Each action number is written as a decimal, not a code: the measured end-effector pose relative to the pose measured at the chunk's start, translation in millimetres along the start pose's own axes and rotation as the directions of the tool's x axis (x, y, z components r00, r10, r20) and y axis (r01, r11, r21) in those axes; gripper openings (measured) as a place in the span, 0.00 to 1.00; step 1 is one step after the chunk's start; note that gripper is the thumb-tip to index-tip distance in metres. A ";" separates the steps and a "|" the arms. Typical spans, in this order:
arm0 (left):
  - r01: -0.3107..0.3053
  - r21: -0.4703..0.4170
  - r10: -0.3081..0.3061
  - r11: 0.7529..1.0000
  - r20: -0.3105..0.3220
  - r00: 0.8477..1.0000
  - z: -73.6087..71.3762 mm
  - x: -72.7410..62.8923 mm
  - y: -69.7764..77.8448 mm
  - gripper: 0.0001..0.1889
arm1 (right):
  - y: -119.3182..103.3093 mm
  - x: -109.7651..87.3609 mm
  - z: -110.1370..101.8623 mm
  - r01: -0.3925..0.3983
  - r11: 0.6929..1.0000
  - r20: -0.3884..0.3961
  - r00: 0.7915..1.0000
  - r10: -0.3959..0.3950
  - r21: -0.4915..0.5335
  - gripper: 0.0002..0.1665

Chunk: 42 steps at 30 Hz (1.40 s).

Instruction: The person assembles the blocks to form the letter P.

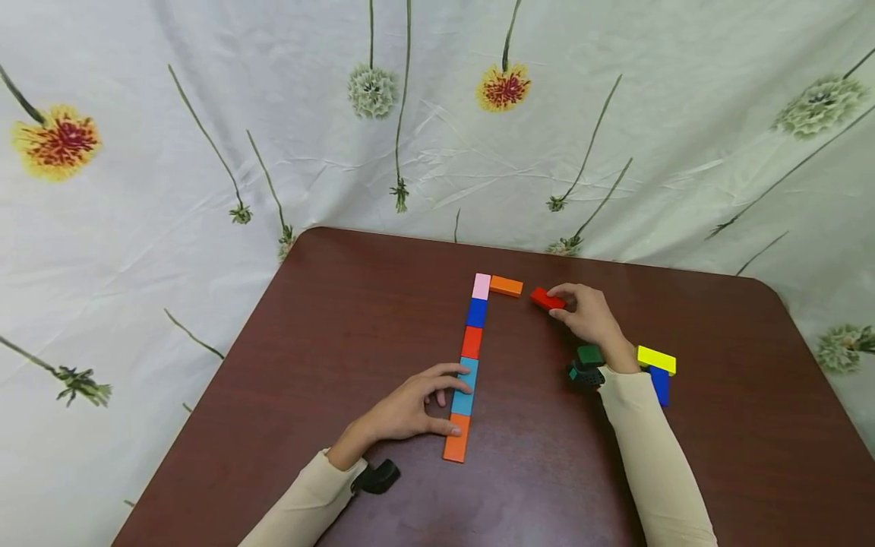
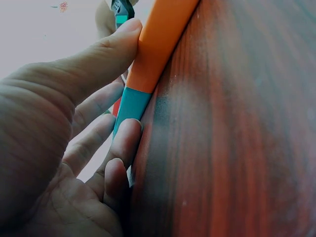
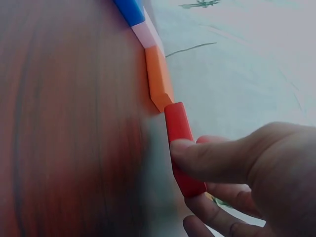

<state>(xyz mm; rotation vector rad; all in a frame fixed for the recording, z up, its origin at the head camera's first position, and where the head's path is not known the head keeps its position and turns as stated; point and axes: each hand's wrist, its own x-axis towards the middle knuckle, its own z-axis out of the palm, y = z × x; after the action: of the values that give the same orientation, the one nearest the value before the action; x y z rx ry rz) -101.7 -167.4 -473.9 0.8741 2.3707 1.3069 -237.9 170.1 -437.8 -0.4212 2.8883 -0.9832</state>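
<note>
The right hand (image 1: 589,313) pinches a red block (image 1: 543,298) between thumb and fingers, at the far side of the table (image 1: 328,304), right of centre. The left hand (image 1: 417,403) has its fingers spread apart and gripping nothing; its thumb touches the near orange block (image 1: 456,450), and fingertips reach onto the light blue stretch (image 1: 462,403) just beyond. The fingers partly cover that stretch, so I cannot tell whether it is one block or two.

From there a straight row runs away to the far side, leaning slightly right: after the light blue come a second red block (image 1: 472,342), a blue block (image 1: 477,312) and, at the far end, a pink block (image 1: 481,286), each touching the next. A far orange block (image 1: 506,286) meets the pink one and points right, making a corner. The held red block is just beside its right end, with a small gap in the head view.

Near the right wrist, on its left, is a green block (image 1: 590,355). Right of the right sleeve (image 1: 656,463), a yellow block (image 1: 656,360) lies at the far end of another blue block (image 1: 660,386). Beyond the table hangs a pale cloth (image 1: 205,190) printed with flowers.
</note>
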 end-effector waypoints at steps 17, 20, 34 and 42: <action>-0.004 -0.013 0.004 1.000 0.002 1.000 -0.9 -1.0 1.6 0.25 | -1.4 17.6 9.4 -0.048 0.999 0.049 0.998 0.048 -0.008 0.21; -0.004 -0.013 0.004 1.000 0.001 1.000 -1.1 -1.1 2.2 0.25 | -1.2 18.8 10.0 -0.047 0.999 0.051 0.998 0.047 -0.010 0.21; 0.003 -0.007 -0.003 1.000 0.004 1.000 -2.6 -0.8 5.8 0.25 | -3.6 22.2 10.8 -0.033 0.999 0.061 0.998 0.034 -0.025 0.22; 0.008 -0.011 -0.008 1.000 0.007 1.000 -2.5 -0.9 6.6 0.25 | -3.3 19.5 9.4 -0.035 0.999 0.069 0.997 0.036 -0.009 0.25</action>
<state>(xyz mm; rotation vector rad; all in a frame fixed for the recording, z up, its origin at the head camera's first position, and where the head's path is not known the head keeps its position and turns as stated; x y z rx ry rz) -99.8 -166.9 -467.0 0.8638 2.3574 1.3104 -254.5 156.6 -442.7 -0.3946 2.8285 -0.9337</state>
